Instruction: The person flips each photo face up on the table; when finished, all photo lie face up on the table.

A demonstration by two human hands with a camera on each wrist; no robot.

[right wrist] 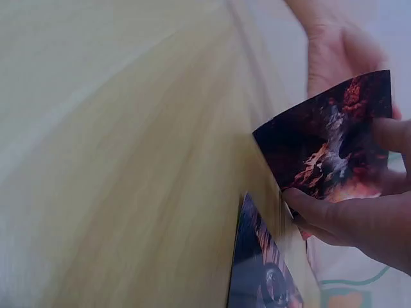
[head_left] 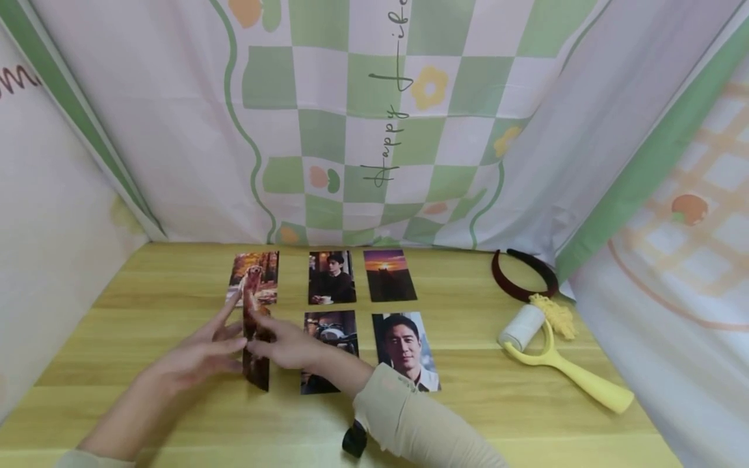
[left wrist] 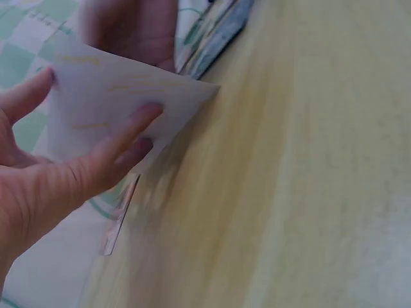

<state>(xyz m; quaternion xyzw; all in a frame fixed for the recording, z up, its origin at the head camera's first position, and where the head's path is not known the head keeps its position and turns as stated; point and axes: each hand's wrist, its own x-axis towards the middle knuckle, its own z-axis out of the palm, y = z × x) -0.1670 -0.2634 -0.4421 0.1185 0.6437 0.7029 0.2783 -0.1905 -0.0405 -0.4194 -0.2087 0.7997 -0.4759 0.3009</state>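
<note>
A photo card point(head_left: 256, 364) with a dark, fiery picture stands steeply tilted between my two hands, left of the middle of the table. My right hand point(head_left: 292, 344) holds it by its edges; in the right wrist view the thumb point(right wrist: 314, 208) lies at the lower edge. On the card's white back point(left wrist: 109, 102), fairly straight fingers point(left wrist: 122, 141) of my left hand point(head_left: 199, 354) press. Just behind lies a dog photo point(head_left: 266, 270), partly covered by the raised card. A motorcycle photo point(head_left: 330, 325) lies under my right forearm, partly hidden.
Further right lie a photo of a seated person point(head_left: 330, 279), a sunset photo point(head_left: 389, 276) and a portrait photo point(head_left: 404, 351). At the table's right are a dark red headband point(head_left: 509, 283), a yellow forked handle point(head_left: 585, 383) with a white roller point(head_left: 522, 328), and yellow yarn point(head_left: 552, 315).
</note>
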